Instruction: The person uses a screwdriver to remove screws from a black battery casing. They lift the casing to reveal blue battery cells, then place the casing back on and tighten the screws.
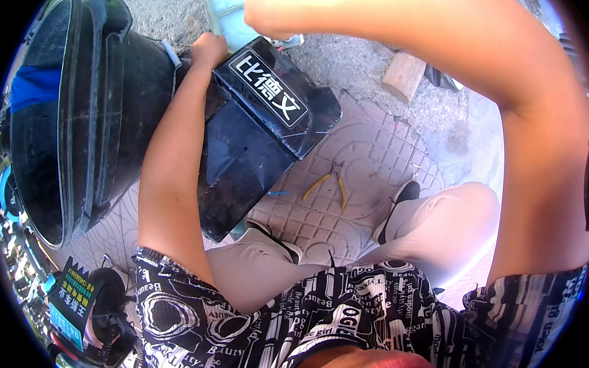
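A black box-like casing (247, 150) with white lettering on a raised panel stands on the paving in front of me. My left hand (209, 50) is curled closed at its far left corner, its fingertips hidden. Beyond the casing's far end, my right hand (269, 17) is bent into a fist, washed out by bright light; what it grips cannot be made out. Next to both hands lies a pale bluish, glassy-looking sheet (238, 29), partly covered by my right hand. A small bit of red shows at the casing's far edge, under the right hand.
A large black bin (125, 107) with blue material (35, 87) inside stands at the left. Yellow-handled pliers (321, 187) lie spread on the paving near my shoes. A wooden block (404, 76) rests on rough concrete at the far right. Parked two-wheelers (99, 300) crowd the lower left.
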`<state>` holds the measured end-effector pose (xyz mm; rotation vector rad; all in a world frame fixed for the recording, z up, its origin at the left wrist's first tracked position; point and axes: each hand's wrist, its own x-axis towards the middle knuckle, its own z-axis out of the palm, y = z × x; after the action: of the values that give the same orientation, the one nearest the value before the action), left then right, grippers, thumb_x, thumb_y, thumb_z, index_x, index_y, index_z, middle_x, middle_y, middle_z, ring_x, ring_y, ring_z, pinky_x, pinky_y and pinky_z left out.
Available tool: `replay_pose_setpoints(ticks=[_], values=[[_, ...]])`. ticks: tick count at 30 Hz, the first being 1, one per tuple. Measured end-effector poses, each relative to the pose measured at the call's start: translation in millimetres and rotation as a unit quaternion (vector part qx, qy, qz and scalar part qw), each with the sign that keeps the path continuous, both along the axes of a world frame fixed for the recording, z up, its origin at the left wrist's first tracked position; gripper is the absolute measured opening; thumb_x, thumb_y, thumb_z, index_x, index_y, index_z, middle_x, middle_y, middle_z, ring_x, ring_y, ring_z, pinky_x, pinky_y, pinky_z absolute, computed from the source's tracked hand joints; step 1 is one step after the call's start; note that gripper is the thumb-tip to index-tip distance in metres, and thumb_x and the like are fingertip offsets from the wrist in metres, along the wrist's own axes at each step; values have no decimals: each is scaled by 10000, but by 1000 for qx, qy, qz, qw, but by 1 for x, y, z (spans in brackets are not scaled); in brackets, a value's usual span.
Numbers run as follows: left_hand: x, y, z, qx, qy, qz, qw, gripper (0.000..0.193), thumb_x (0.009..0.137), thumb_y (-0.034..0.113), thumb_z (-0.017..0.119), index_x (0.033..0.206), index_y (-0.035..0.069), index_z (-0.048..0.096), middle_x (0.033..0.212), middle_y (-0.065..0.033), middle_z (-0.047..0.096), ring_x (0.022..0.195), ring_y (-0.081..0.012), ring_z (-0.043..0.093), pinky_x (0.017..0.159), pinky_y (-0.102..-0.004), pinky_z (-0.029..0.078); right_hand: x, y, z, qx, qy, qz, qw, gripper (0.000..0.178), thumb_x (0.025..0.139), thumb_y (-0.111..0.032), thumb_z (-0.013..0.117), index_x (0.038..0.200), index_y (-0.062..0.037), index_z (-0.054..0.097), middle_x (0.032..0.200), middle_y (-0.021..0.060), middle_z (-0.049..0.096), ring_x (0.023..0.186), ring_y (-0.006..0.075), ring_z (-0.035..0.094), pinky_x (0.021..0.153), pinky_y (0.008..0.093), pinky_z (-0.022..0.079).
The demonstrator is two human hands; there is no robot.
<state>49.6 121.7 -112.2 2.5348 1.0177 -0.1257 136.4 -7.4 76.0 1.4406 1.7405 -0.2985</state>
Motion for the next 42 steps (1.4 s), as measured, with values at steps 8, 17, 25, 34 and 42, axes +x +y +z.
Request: replay_pose_setpoints(ticks=[8, 17, 25, 34, 42], values=[[-7, 2, 1, 29, 50, -49, 997, 394, 875, 273, 418, 952, -13, 678, 1049, -248, 639, 1005, -386, 620, 882, -444, 489, -21, -7, 3, 158, 46, -64, 984, 222, 708, -185, 729, 921, -123, 732, 947, 72, 698, 850, 233, 666, 660, 365, 531], [-2, -3, 1, 60, 48, -82, 994, 371, 888, 244, 400, 950, 22, 691, 1025, -233, 649, 964, -371, 639, 858, -451, 503, 17, 42, -68, -7, 85, -458, 885, 327, 815, -270, 609, 1068, -70, 668, 922, 138, 676, 734, 265, 658, 648, 431, 523], [0, -7, 10, 100, 85, -164, 978, 328, 875, 218, 435, 957, 42, 700, 1016, -215, 661, 956, -359, 649, 848, -455, 512, -10, -12, -5, 213, -2, 37, 976, 225, 726, -284, 678, 891, -148, 747, 958, 77, 707, 926, 232, 668, 736, 392, 527], [6, 0, -3, 8, 35, -38, 999, 379, 861, 248, 420, 959, -4, 686, 1069, -249, 633, 1015, -380, 618, 901, -435, 478, 1, -6, 0, 194, 63, -186, 961, 248, 718, -271, 694, 926, -144, 740, 958, 55, 705, 912, 238, 664, 772, 385, 529], [3, 0, 2, 30, 58, -62, 996, 383, 849, 262, 437, 948, -14, 684, 1083, -252, 627, 1020, -383, 616, 897, -429, 482, 2, -4, 2, 168, 50, -231, 957, 255, 725, -238, 700, 962, -150, 734, 990, 76, 698, 941, 240, 660, 801, 383, 524]])
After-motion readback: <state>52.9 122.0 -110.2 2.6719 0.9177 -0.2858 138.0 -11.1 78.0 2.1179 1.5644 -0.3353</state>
